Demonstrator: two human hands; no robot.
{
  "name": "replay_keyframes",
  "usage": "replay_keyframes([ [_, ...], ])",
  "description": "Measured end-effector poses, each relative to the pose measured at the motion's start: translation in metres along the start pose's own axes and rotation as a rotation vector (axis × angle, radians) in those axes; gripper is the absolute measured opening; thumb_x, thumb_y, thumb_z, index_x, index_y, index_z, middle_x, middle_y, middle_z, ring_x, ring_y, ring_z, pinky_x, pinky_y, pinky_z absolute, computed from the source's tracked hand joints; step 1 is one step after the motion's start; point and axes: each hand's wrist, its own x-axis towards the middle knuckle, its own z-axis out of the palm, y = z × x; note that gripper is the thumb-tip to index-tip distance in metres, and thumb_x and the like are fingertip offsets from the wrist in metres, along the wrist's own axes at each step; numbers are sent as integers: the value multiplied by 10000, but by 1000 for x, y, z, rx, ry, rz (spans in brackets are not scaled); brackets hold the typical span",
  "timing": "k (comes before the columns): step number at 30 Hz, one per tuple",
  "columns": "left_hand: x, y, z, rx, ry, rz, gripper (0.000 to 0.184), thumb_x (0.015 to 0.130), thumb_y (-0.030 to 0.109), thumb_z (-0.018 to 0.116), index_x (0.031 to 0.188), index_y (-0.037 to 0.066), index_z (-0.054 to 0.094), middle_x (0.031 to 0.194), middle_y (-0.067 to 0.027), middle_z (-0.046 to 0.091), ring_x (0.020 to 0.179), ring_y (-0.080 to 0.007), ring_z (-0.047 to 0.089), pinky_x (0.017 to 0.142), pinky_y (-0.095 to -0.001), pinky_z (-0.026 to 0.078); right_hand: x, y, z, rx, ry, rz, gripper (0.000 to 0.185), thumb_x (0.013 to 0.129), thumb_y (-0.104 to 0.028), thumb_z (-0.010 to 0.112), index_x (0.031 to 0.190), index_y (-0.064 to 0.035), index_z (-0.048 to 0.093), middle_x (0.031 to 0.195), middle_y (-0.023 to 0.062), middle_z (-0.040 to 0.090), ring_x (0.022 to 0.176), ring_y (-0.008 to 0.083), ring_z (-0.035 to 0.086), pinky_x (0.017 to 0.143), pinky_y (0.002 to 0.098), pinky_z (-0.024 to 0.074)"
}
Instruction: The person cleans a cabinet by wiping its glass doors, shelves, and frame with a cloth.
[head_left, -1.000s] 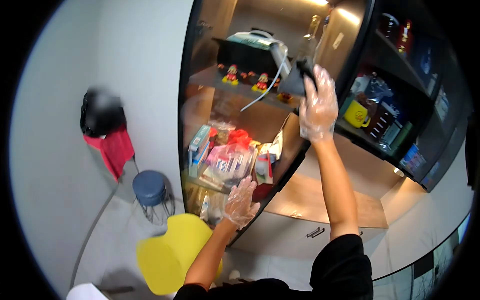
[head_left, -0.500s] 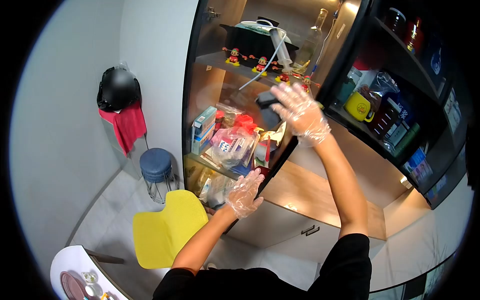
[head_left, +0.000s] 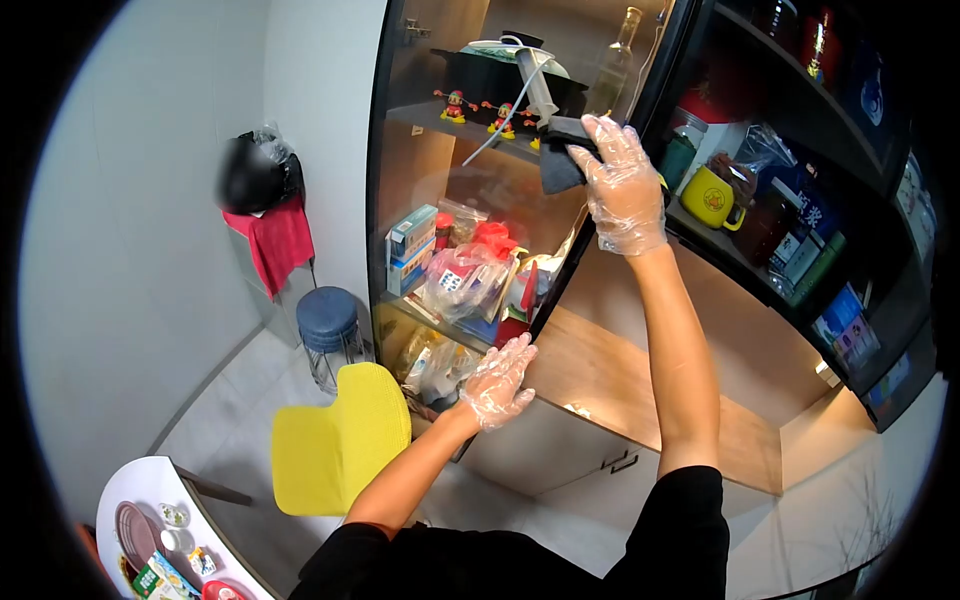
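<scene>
My right hand (head_left: 625, 190), in a clear plastic glove, grips a dark grey cloth (head_left: 562, 168) between its thumb and fingers. The cloth is against the glass door (head_left: 530, 215) of a tall cabinet, near the upper shelf. Lower down, my left hand (head_left: 498, 388), gloved the same way, has its fingers stretched out by the door's edge; it appears to rest there. Behind the glass stand a black pot (head_left: 475, 80) with a large syringe (head_left: 538, 88), a glass bottle (head_left: 613, 65) and small red-and-yellow figures (head_left: 455, 105).
Boxes (head_left: 410, 245) and bagged packets (head_left: 465, 280) fill the middle shelf. On the right, dark open shelves hold a yellow mug (head_left: 708, 200) and jars. A yellow chair (head_left: 340, 440), a blue stool (head_left: 328, 318) and a white table (head_left: 150, 480) stand at left.
My right hand has moved upward with the cloth, from the middle of the door to near the upper shelf. The left hand stays at the lower door edge. The view has shifted slightly.
</scene>
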Motion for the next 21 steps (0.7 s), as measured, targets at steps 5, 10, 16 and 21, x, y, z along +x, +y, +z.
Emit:
replay_keyframes([
  [5, -2, -3, -3, 30, 3, -16, 786, 955, 293, 697, 1605, 33, 340, 1708, -232, 258, 1567, -407, 286, 1284, -533, 237, -1, -6, 3, -23, 32, 22, 382, 772, -2, 692, 1125, -119, 777, 1434, 112, 645, 1325, 324, 611, 1158, 492, 468],
  [10, -3, -12, 0, 39, -1, -13, 779, 961, 311, 684, 1602, 28, 344, 1705, -237, 264, 1561, -410, 296, 1278, -535, 246, -4, -7, 3, 6, 43, 8, 363, 786, -10, 692, 1122, -120, 776, 1432, 116, 643, 1325, 326, 608, 1160, 492, 466],
  [16, 2, -13, 0, 18, -20, -2, 785, 965, 326, 677, 1607, 31, 337, 1705, -240, 262, 1558, -415, 303, 1273, -543, 250, -4, -9, 1, 27, 1, 13, 368, 784, -4, 692, 1126, -114, 773, 1435, 122, 637, 1333, 334, 600, 1167, 500, 457],
  [21, 5, -23, 2, 13, -32, 12, 788, 971, 329, 673, 1614, 36, 326, 1710, -233, 253, 1565, -407, 290, 1279, -535, 242, -5, -14, 0, 40, -25, 32, 386, 774, 10, 691, 1137, -98, 769, 1444, 132, 627, 1334, 340, 599, 1174, 524, 445],
])
